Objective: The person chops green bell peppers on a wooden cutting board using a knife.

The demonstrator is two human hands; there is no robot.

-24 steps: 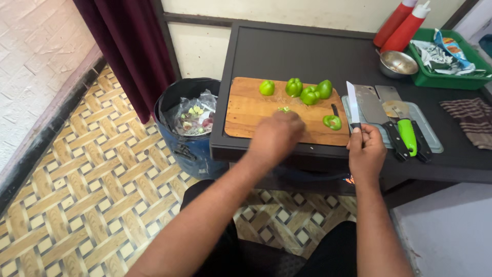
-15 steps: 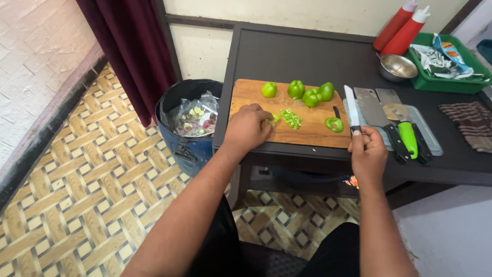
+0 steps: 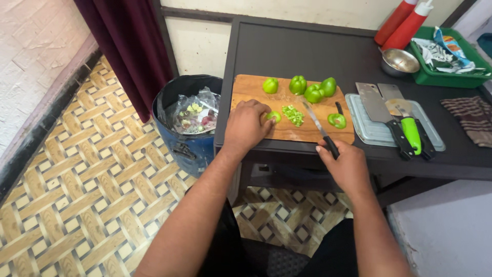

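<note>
On the cutting board (image 3: 256, 88), our left hand (image 3: 247, 124) now pinches a pepper piece (image 3: 273, 116); our right hand (image 3: 347, 165), previously idle, angles the gripped knife (image 3: 319, 127) toward the chopped bits (image 3: 293, 114).

Glossy green pepper pieces (image 3: 306, 91) lie on a matt, grained wooden cutting board (image 3: 251, 87) — the knife (image 3: 319, 126) has a shiny metal blade and black plastic handle — on a dark matt table (image 3: 307, 51).

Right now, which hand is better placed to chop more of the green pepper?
The right hand, I think: it grips the knife, whose blade lies on the cutting board beside the chopped bits. The left hand covers a pepper piece, steadying it.
</note>
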